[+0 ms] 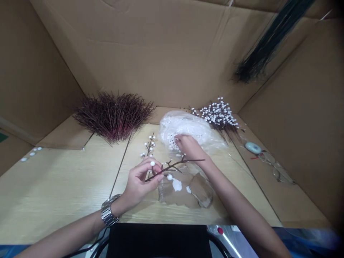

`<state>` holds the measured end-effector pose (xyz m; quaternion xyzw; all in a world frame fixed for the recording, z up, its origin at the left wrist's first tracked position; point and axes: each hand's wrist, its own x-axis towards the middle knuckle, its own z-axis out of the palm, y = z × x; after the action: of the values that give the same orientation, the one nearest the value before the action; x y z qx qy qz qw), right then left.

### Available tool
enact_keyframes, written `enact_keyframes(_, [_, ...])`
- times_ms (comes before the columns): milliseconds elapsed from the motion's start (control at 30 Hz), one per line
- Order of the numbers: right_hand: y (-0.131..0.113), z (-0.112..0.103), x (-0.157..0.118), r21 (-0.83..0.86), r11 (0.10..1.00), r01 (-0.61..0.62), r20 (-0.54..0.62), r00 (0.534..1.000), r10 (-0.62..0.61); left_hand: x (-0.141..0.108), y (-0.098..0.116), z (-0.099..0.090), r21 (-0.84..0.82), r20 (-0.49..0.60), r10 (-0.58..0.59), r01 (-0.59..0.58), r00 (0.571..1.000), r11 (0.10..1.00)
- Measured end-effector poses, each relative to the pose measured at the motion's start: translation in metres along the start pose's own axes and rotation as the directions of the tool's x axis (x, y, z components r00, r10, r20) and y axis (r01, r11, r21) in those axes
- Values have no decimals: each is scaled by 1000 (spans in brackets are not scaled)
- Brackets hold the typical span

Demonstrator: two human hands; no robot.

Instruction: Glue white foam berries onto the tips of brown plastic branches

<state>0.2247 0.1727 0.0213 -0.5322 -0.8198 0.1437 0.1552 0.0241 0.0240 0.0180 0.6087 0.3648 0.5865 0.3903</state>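
My left hand (pixel 143 178) is closed on a brown artificial twig (pixel 172 167), pinching it between thumb and fingers. A few white berries sit on the twig, whose tip points right, passing in front of my right wrist. My right hand (pixel 188 146) reaches to the clear plastic bag (pixel 185 122), its fingertips drawn together at the small white berries (pixel 172 142). What those fingertips hold, if anything, is hidden. Below both hands lies a piece of cardboard (pixel 169 195) with white glue blobs (pixel 176 185) on it. Beyond my left hand, another berried twig (pixel 149 145) rests on the table.
Bare dark-red twigs (pixel 114 116) form a large pile at the back left. Finished-looking white-berried twigs (pixel 219 114) lie at the back right. On the right are a pale green oval object (pixel 253 147) and eyeglasses (pixel 276 166). Cardboard walls (pixel 150 53) enclose the table (pixel 67 193).
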Motion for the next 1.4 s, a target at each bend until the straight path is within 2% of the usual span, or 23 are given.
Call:
enact_keyframes(200, [4,18,14,-64,997,30,47,999,-27,-1,1,1,49,45,-11,9,999,999])
enact_keyframes(367, [1,15,10,-37,997,69,22,997,-69,-1,3,2,49,45,-10,8,999,999])
enact_keyframes(467, [-8,1,-5,17,994,108,-33,994,-107,0,4,2,47,42,-16,14,999,999])
enact_keyframes(600, [-22,-18,-49,167,971,173,-123,981,-153,0,5,1,42,45,-16,14,999,999])
enact_keyframes(667, [-29,-21,-77,449,880,157,-233,971,-54,-1,5,1,43,41,-11,9,999,999])
enact_keyframes(767, [-43,-11,-116,775,629,64,-239,951,197,-1,4,1,56,38,-8,6,999,998])
enact_keyframes(833, [-54,-1,-135,865,499,53,-227,928,296,-1,5,1,60,44,-4,1,999,998])
enact_keyframes(900, [-67,7,-146,898,430,94,-256,906,337,-1,5,1,62,53,8,-11,999,998])
enact_keyframes(1000, [-85,11,-148,912,378,161,-301,887,349,-1,6,2,69,72,23,-28,997,997])
enact_keyframes(1200, [-104,9,-144,953,260,155,-247,894,373,0,6,3,59,94,26,-31,995,998])
enact_keyframes(1300, [-105,10,-145,948,279,151,-255,887,384,0,6,3,53,97,27,-32,995,998])
enact_keyframes(1400, [-102,10,-145,923,341,180,-304,884,356,0,6,3,51,99,26,-31,995,998])
